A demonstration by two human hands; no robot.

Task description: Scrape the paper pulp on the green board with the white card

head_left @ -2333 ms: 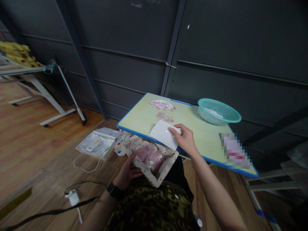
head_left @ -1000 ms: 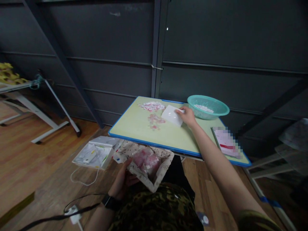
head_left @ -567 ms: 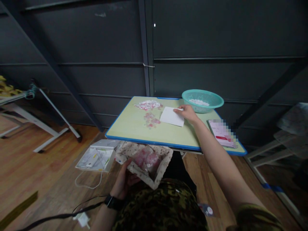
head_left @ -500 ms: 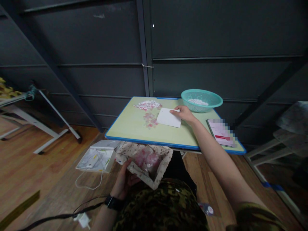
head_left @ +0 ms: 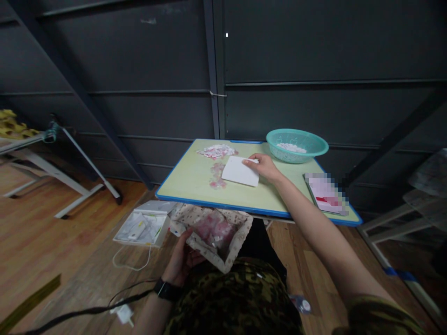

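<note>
The right hand grips 1 white scraper over 1 tabletop bearing 1 white-and-pink pile and 1 green basket; the left hand grasps 1 speckled box.

From where I stood, no word, number or brand could be read, neither on the white flat piece in the right hand nor elsewhere. The pinkish flat item at the right end of the desk bore a red mark, but blocky blurring hid any print. Apple-shaped outlines showed in the green basket.
</note>
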